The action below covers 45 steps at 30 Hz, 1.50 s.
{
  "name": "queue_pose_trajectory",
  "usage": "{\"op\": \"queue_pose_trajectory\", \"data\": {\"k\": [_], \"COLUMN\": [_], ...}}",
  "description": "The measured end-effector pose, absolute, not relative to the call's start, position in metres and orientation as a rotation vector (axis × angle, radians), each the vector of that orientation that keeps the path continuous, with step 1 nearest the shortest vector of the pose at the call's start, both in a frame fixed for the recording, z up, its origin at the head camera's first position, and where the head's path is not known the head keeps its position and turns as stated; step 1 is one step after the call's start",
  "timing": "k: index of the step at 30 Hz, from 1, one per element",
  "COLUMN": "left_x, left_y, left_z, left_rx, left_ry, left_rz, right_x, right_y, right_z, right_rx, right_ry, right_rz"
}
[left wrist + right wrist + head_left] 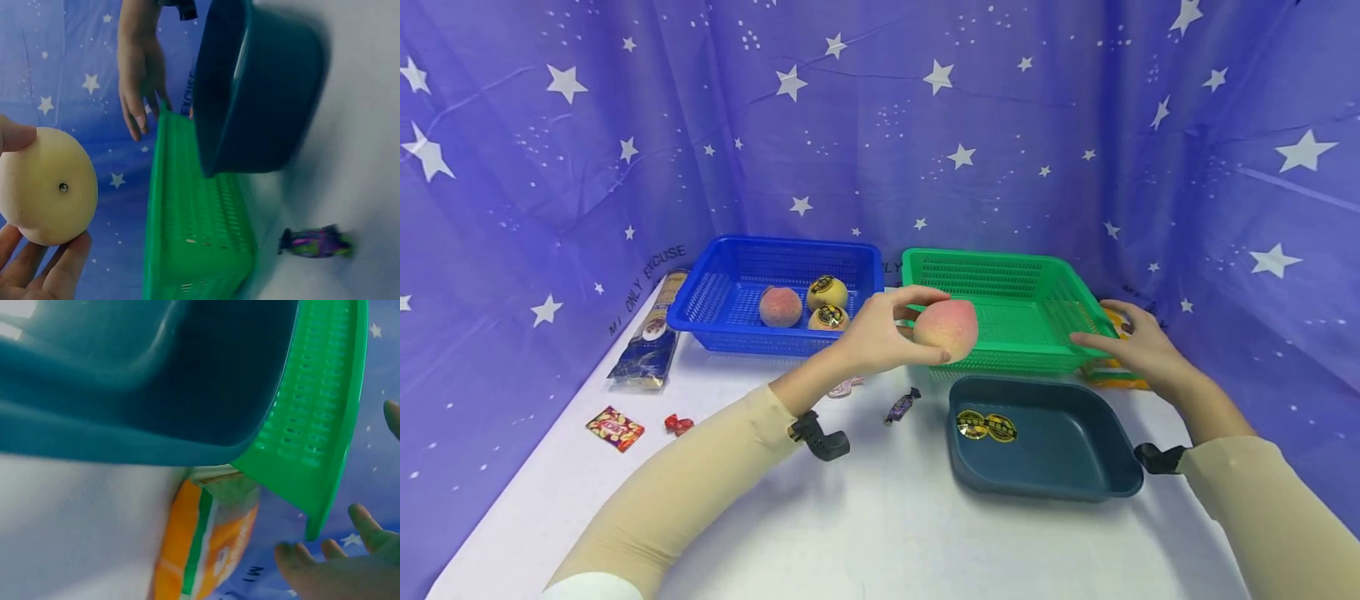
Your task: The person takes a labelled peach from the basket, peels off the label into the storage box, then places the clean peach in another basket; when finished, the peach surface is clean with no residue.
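My left hand (880,333) grips a pink and yellow peach (951,329), thumb on one side and fingers on the other. It holds the peach in the air by the near left corner of the green basket (1000,358). The peach's pale underside (53,203) faces the left wrist camera. At the basket's right end is my right hand (1142,354), fingers spread and nothing held; whether it touches the rim I cannot tell. Inside the blue basket (752,342) lie a pink peach (781,307) and two yellowish round fruits (827,293) with black and gold stickers.
A dark teal tub (1067,442) stands before the green basket. An orange packet (181,550) lies beside that basket. On the white table are a purple wrapped candy (901,407), a red candy (678,425), a red patterned packet (615,428) and a long blue packet (651,342).
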<state>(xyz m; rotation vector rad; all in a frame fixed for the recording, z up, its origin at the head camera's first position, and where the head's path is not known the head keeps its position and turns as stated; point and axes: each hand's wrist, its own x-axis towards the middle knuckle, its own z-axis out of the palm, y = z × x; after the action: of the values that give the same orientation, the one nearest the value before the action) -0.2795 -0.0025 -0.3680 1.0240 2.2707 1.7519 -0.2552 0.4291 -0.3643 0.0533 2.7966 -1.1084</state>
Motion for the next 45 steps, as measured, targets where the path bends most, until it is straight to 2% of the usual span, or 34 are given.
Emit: {"op": "queue_pose_trajectory", "data": {"k": [10, 16, 22, 28, 34, 45], "left_x": [-0.319, -0.338, -0.351, -0.362, -0.370, -0.373], "left_y": [0.034, 0.051, 0.069, 0.089, 0.101, 0.120], "left_z": [-0.336, -0.330, -0.333, -0.337, -0.348, -0.374], "left_rx": [0.972, 0.983, 1.018, 0.949, 0.890, 0.828], "left_ry": [2.339, 2.373, 2.357, 2.363, 2.355, 2.396], "left_rz": [1.602, 1.553, 1.460, 1.415, 1.363, 1.270], "right_x": [-0.260, -0.262, -0.262, -0.260, -0.262, -0.267], "right_y": [0.452, 0.458, 0.463, 0.474, 0.471, 0.458], "right_z": [-0.378, -0.384, -0.386, -0.390, -0.380, -0.382], "right_rx": [0.172, 0.167, 0.110, 0.026, 0.042, 0.053], "right_ry": [2.564, 2.453, 2.446, 2.374, 2.426, 2.440], "right_rz": [-1.484, -1.634, -1.569, -1.626, -1.432, -1.437]}}
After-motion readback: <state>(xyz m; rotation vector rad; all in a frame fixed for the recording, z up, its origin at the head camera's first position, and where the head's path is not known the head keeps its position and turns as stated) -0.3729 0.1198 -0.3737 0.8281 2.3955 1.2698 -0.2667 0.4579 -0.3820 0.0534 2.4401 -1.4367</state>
